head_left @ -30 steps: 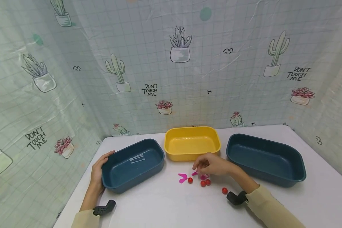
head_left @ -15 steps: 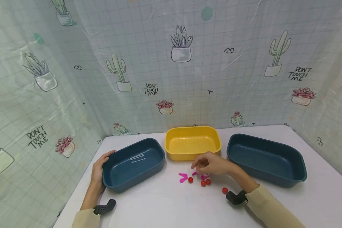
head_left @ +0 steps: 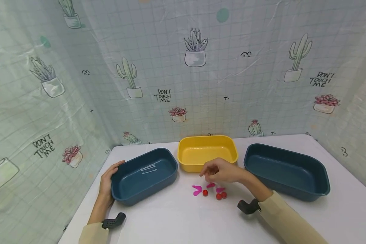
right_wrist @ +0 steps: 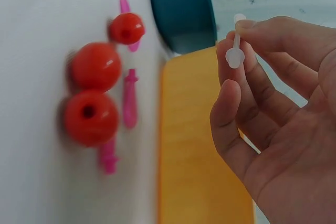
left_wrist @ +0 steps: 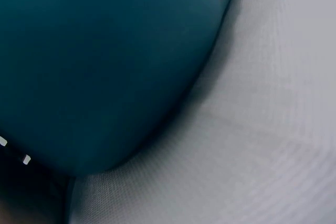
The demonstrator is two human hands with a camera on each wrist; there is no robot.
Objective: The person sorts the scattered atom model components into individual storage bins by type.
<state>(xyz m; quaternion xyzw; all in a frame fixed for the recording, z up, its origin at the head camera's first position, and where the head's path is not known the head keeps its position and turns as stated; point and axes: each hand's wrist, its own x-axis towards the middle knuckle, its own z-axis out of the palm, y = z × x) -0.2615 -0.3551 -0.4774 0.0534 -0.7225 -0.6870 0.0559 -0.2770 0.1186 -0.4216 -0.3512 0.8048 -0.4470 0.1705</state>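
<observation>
My right hand (head_left: pixel 222 170) is raised just in front of the yellow bin (head_left: pixel 207 167). In the right wrist view, thumb and forefinger pinch a small white plastic rod with knobbed ends (right_wrist: pixel 235 57). Similar white rods (head_left: pixel 148 171) lie inside the left blue bin (head_left: pixel 149 189). My left hand (head_left: pixel 106 183) rests along that bin's outer left end, fingers extended against the wall; its thumb is hidden. Below the right hand lie red beads with holes (right_wrist: pixel 92 118) and pink plastic pieces (right_wrist: pixel 130 98). The left wrist view shows only the blue bin's wall (left_wrist: pixel 105 77) and white cloth.
A second blue bin (head_left: pixel 292 189) stands on the right side of the white table (head_left: pixel 170 223). Behind the bins hangs a cactus-print curtain (head_left: pixel 152 74). Dark wrist cameras (head_left: pixel 248 206) sit on both forearms.
My right hand has shifted slightly left and up, showing more of the pink pieces. The red bead near the right wrist is now out of sight. The left hand stays against the bin.
</observation>
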